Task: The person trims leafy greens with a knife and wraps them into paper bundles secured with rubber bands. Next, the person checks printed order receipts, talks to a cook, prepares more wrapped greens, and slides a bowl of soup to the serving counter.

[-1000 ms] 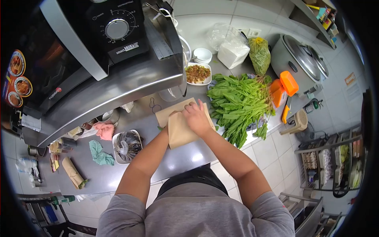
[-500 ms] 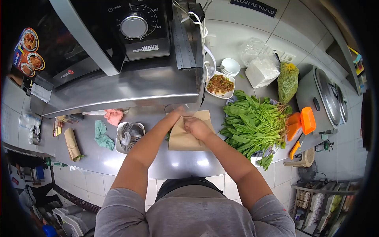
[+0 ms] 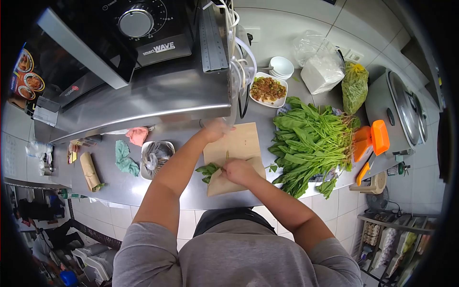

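A sheet of brown paper (image 3: 237, 190) lies on the steel counter, its near part folded over a bundle of leafy greens (image 3: 207, 171) that pokes out at the left. My right hand (image 3: 239, 171) is closed, gripping the folded edge of the paper over the greens. Beyond the sheet's far left corner, my left hand (image 3: 217, 129) reaches to the front edge of the steel shelf, beside something clear. Its fingers are blurred and partly hidden. Right of the paper lies a large pile of loose leafy greens (image 3: 308, 143).
A microwave (image 3: 158, 33) stands on the steel shelf (image 3: 158, 115). Further left are a wrapped paper roll (image 3: 89, 173), a green cloth (image 3: 125, 159) and a bagged tray (image 3: 157, 160). To the right are a chopped-food dish (image 3: 268, 91), a knife (image 3: 364, 171) and a large pot (image 3: 387, 110).
My left hand has left the paper and moved away toward the shelf edge. The paper's far part now lies spread out, and more greens show at its left side. The view has shifted slightly.
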Tool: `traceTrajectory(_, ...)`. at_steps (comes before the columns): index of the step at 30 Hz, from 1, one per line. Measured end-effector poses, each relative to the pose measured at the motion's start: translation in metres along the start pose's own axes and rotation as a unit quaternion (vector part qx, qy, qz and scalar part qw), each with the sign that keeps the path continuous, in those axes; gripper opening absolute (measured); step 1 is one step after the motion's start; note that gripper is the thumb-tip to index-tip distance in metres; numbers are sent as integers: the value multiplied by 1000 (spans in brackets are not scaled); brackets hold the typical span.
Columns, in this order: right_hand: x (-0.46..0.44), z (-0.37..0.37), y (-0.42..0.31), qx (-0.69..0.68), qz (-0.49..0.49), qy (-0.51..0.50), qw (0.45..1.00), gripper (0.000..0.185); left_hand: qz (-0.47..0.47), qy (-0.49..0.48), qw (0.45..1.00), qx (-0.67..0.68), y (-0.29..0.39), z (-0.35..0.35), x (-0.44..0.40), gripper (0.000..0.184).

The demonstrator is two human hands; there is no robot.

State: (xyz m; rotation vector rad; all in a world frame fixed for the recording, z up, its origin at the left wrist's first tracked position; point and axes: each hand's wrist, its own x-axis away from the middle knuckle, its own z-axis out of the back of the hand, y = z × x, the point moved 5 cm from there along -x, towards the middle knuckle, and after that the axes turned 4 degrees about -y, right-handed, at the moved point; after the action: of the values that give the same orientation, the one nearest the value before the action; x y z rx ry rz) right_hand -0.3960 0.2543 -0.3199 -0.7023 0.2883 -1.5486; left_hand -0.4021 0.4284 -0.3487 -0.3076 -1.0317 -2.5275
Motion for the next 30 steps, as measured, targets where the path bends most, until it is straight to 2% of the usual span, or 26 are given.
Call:
traceTrajectory(2,1,1,2,-36,20,42,998,28,-88,123,984,-96,-1,-3,4,44)
traceTrajectory(4,1,12,1,-69,42,83,993,27,-35,240,970,-20,33,3,52,42)
traceTrajectory(6,7,18,-1,-145,-16,113,983,24,14,278,959,50,74,0,123,40)
traceTrajectory(7,7,11,3,-150,-18,109,983,24,19,273,960,51,72,-19,140,40)
traceTrajectory(9,0,8,10,-65,3,137,988,23,116,211,963,124,49,-51,162,39)
traceTrajectory(10,-1,9,10,-66,9,135,989,23,121,216,961,123,33,-60,160,39)
traceTrajectory(11,2,15,7,-26,30,167,985,23,186,219,910,299,2,-77,155,39)
traceTrajectory(12,5,19,4,15,49,199,979,23,242,216,823,466,-3,-80,157,39)
traceTrajectory(13,6,18,2,17,54,196,979,23,282,200,759,552,-5,-79,159,42)
traceTrajectory(14,4,16,3,9,35,170,985,23,280,205,756,555,2,-78,162,42)
traceTrajectory(15,2,16,6,1,14,145,989,23,208,293,891,276,20,-53,163,46)
traceTrajectory(16,0,17,8,3,15,146,989,23,116,348,930,-33,52,-37,165,51)
traceTrajectory(17,-3,15,11,-4,-8,127,992,23,116,348,930,-32,66,-38,170,51)
traceTrajectory(19,-2,2,17,-12,-33,104,994,24,10,173,979,-105,101,-60,172,58)
traceTrajectory(20,-1,1,18,-15,-26,143,989,22,10,173,979,-103,97,-67,170,58)
traceTrajectory(21,1,7,15,-16,-20,186,982,21,18,134,981,-136,92,-72,163,61)
traceTrajectory(22,6,8,14,-14,-20,189,982,21,24,95,981,-170,86,-76,156,65)
traceTrajectory(23,20,7,10,-12,6,199,980,24,38,60,984,-162,78,-80,148,60)
traceTrajectory(24,35,8,2,-8,33,204,978,32,38,61,985,-157,76,-76,144,60)
traceTrajectory(25,52,10,-7,-4,33,198,980,32,32,45,984,-172,73,-75,138,56)
traceTrajectory(27,82,17,-27,157,20,217,963,58,25,2,982,-188,79,-65,133,46)
traceTrajectory(28,82,14,-23,156,18,215,964,58,25,0,982,-186,86,-54,130,46)
traceTrajectory(30,67,8,-4,160,-16,102,982,75,84,-183,970,-139,88,-52,124,52)
